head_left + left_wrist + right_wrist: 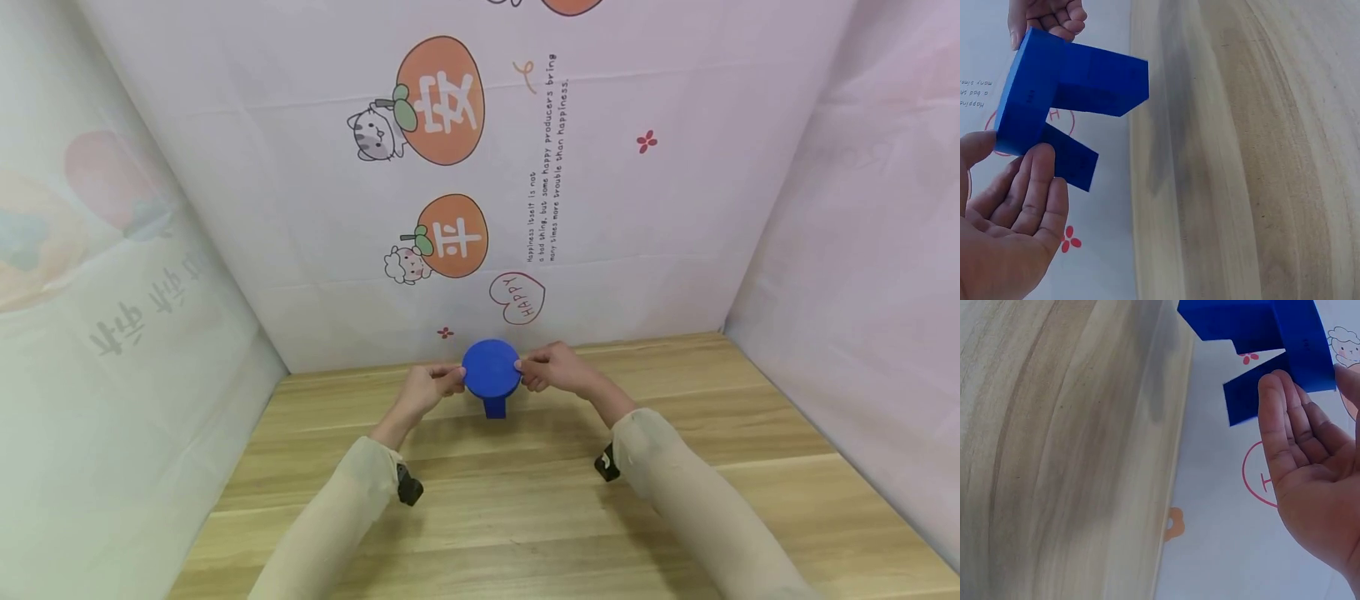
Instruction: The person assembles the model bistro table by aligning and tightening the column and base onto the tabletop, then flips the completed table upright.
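Note:
A small blue round-topped stool-like piece, with blocky legs under a flat disc, is held level between both hands. My left hand pinches the disc's left edge, thumb at the rim and fingers underneath. On the opposite edge, my right hand pinches the rim the same way. In the left wrist view, two legs of the blue piece point toward the table, and the left hand has its fingertips near one. The right wrist view shows the right hand with its fingers beneath the disc, by a leg.
The wood-grain table lies below, with a soft shadow of the piece on it. Just behind the hands rises a white printed cloth wall. Similar cloth walls stand at the left and right.

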Demonstrator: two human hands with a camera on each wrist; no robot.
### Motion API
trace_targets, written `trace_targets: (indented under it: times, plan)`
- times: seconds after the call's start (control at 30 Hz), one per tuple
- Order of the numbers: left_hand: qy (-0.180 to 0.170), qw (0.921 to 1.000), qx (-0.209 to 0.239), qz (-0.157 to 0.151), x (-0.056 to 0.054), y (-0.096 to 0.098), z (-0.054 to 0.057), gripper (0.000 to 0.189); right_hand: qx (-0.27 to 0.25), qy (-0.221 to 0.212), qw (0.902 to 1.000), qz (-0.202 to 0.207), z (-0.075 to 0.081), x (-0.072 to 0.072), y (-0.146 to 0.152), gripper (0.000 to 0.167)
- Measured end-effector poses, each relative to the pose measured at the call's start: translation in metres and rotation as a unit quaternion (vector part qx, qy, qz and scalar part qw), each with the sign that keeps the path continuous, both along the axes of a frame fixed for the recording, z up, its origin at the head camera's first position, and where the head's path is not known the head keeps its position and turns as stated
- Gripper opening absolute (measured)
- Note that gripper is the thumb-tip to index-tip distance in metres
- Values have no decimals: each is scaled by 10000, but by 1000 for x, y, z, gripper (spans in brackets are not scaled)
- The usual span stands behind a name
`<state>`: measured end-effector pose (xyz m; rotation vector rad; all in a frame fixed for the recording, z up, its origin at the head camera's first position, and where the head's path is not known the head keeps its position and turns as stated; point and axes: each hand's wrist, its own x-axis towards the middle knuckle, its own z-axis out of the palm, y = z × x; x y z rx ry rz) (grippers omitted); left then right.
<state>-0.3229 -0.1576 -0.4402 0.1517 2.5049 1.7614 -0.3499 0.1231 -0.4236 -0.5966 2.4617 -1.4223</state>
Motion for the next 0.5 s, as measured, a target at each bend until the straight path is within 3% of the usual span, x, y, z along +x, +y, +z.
trace_targets:
  times: [0.33,0.5]
  plan:
    - [32,9994,-352,59,-1,4,-11,34,298,-479,9983,-118,-13,-2,-1,43]
    - [-72,9990,-438,16,0,5,-16,35,322,-519,9981,-125,-18,0,-1,41]
